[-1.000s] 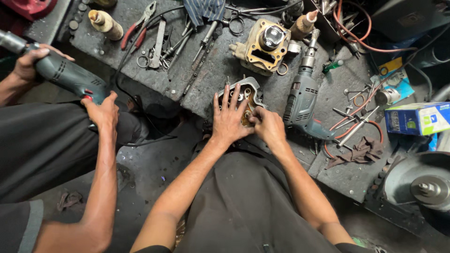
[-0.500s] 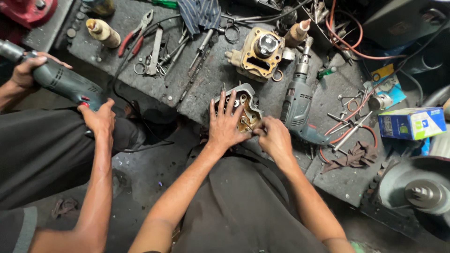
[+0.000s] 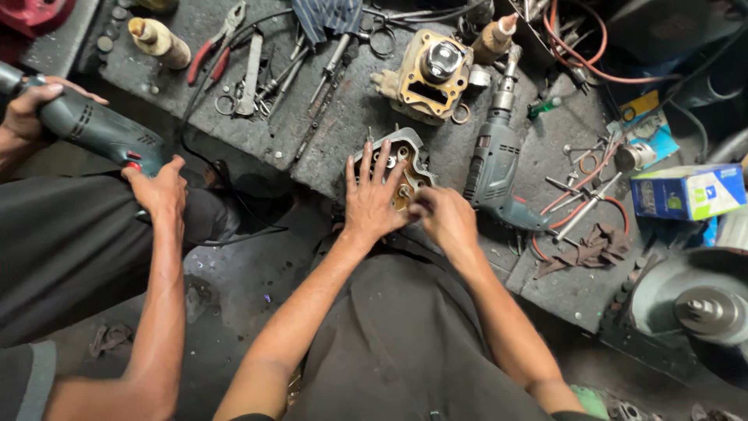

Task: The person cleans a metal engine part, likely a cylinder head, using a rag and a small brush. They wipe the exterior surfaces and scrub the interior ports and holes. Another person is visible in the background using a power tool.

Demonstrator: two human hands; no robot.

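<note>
We see the person's left hand (image 3: 372, 199) lying flat, fingers spread, on a metal engine head (image 3: 393, 168) that sits at the near edge of the dark slab worktop (image 3: 327, 132), over the person's lap. The hand presses the part and grasps nothing. The right hand (image 3: 446, 220) is bunched at the part's near right side, fingertips pinched together against it; whether they hold something small we cannot tell.

Just right of the engine head lies a grey power drill (image 3: 495, 168), chuck pointing to the far edge. Beyond it, toward the far edge, we note a cylinder block (image 3: 428, 72) with a tan gasket face, and a small bottle (image 3: 494, 37) beside it. Pliers (image 3: 216, 40) with red handles and loose wrenches lie at the far left of the worktop. A blue and white box (image 3: 686, 191) rests at the right.

At the left, a second person's hands (image 3: 160, 187) grip a green power tool (image 3: 97, 129), well apart from the engine head.
</note>
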